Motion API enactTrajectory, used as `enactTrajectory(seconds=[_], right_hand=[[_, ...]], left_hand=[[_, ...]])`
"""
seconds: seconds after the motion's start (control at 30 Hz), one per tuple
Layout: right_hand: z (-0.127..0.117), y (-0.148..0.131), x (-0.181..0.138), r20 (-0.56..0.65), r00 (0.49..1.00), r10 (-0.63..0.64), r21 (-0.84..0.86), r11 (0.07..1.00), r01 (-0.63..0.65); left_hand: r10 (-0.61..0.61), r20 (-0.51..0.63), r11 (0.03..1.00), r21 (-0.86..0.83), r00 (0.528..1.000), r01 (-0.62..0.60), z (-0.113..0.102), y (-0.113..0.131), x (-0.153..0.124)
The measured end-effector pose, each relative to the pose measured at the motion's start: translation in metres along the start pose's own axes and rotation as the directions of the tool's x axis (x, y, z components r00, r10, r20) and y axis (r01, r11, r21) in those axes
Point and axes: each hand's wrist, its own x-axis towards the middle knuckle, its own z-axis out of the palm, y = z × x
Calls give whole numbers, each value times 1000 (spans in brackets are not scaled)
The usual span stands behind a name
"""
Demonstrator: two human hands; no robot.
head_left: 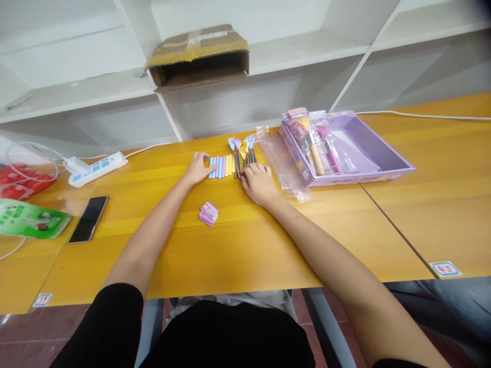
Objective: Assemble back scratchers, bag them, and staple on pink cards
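A row of blue, purple and yellow handle sticks (220,167) lies side by side on the table. To its right are several back scratcher heads (244,148), blue, purple and yellow claws on thin metal rods. My left hand (197,168) rests at the left end of the row, thumb and fingers apart, touching the outermost blue stick. Over the lower ends of the rods lies my right hand (259,183), its bent fingers spread; its palm side is hidden. Nearer me is a small stack of purple printed cards (208,213).
A purple box (383,153) at right holds bagged back scratchers (315,148); clear plastic bags (284,171) lie beside it. A phone (89,220), a power strip (97,169) and a green packet (34,220) are at left. A cardboard box (218,38) juts from the shelf.
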Motion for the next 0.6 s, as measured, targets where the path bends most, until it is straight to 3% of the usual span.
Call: enactTrajectory(seconds=[0.07,0.17,0.27,0.33,0.6], right_hand=[[2,2,0,-1,1000,22,11,1000,-22],[4,5,1,14,1000,24,25,999,-24],[4,6,1,23,1000,17,30,999,-18],[3,5,2,27,999,24,23,999,-25],[3,6,3,43,999,28,-11,1000,-28]], left_hand=[[90,133,996,-10,987,-90,-4,-3,7],[231,331,973,-57,915,-225,-12,-8,16],[279,436,960,-109,856,-257,-15,-12,22],[281,457,960,-121,844,-254,-13,-14,23],[292,393,955,-178,872,-239,-8,-18,19]])
